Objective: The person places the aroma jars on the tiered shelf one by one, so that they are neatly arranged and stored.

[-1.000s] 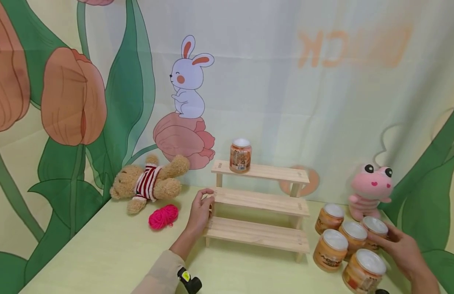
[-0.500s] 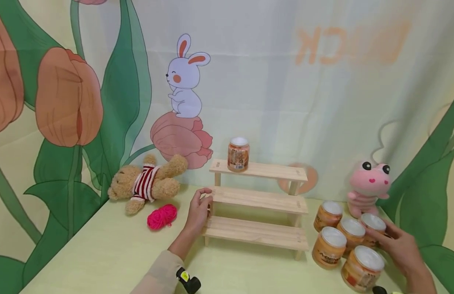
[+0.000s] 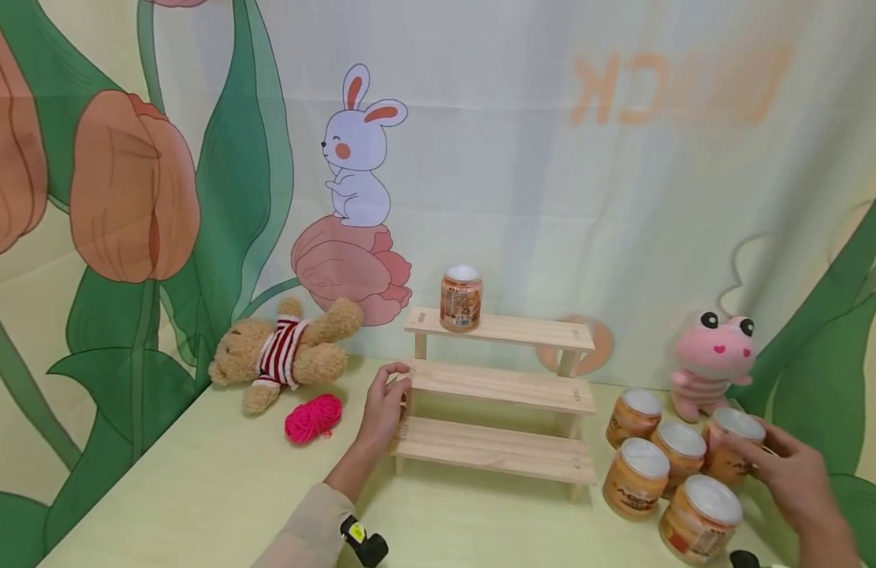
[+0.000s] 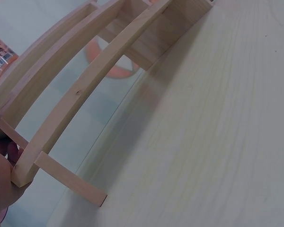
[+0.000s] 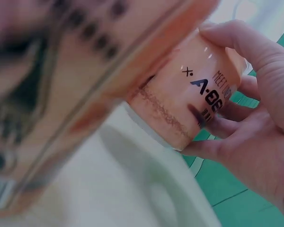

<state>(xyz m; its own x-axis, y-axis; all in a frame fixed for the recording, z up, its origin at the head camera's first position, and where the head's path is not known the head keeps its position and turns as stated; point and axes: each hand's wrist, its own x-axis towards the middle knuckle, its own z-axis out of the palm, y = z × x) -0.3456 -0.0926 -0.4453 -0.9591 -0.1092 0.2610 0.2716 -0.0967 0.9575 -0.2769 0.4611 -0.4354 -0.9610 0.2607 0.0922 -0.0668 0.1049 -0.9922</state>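
My right hand (image 3: 799,477) holds an orange-labelled jar with a white lid (image 3: 737,426) at the back right of a group of similar jars. In the right wrist view, the thumb and fingers wrap round this jar (image 5: 189,94), whose dark lettering shows. My left hand (image 3: 385,406) grips the left end of a three-step wooden shelf (image 3: 501,383) at its middle step. The left wrist view shows that hand (image 4: 2,177) round the end of the shelf, partly cut off by the frame. One more jar (image 3: 461,300) stands upright on the top step, left of its middle.
Several jars (image 3: 636,477) stand close together right of the shelf. A pink frog plush (image 3: 714,355) sits behind them. A teddy bear (image 3: 285,355) in a striped top and a ball of pink yarn (image 3: 314,418) lie left of the shelf. A printed curtain (image 3: 516,158) hangs behind.
The jar in my right hand has shifted right, a little apart from its neighbours. My left hand stays on the shelf. The head view has moved slightly.
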